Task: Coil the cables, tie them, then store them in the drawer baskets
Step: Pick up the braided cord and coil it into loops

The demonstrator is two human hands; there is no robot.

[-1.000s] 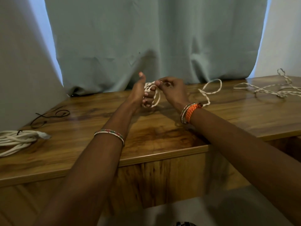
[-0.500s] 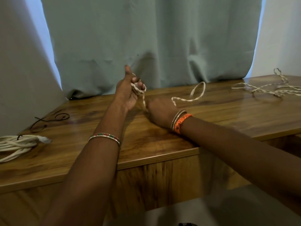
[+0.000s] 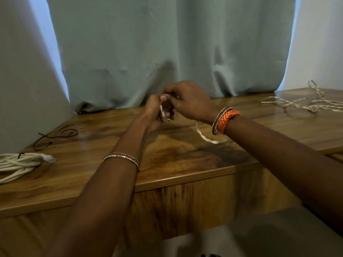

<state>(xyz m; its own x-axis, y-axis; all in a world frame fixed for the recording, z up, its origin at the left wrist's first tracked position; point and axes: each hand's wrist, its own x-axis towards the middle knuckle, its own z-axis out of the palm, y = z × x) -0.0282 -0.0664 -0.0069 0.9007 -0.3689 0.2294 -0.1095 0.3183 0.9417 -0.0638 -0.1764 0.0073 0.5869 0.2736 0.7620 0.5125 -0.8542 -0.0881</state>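
While one white bundle (image 3: 17,165) lies coiled at nine o'clock, both hands, left hand (image 3: 155,113) and right hand (image 3: 189,100), grip a half-wound white cord (image 3: 206,137), another cord (image 3: 304,103) loose at two o'clock, nothing stored.

Glossy wood table (image 3: 185,160); matt cloth curtain (image 3: 167,43); twisted white cord (image 3: 206,138); braided orange wristband (image 3: 225,120)

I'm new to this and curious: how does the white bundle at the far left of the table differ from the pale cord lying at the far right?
The white bundle is gathered into neat parallel loops, while the pale cord sprawls loose and tangled. The bundle's strands look thicker and smooth; the cord looks thin and twisted. A dark tie seems to bind the bundle, and none shows on the cord. Both lie untouched on the wooden table, away from both hands.
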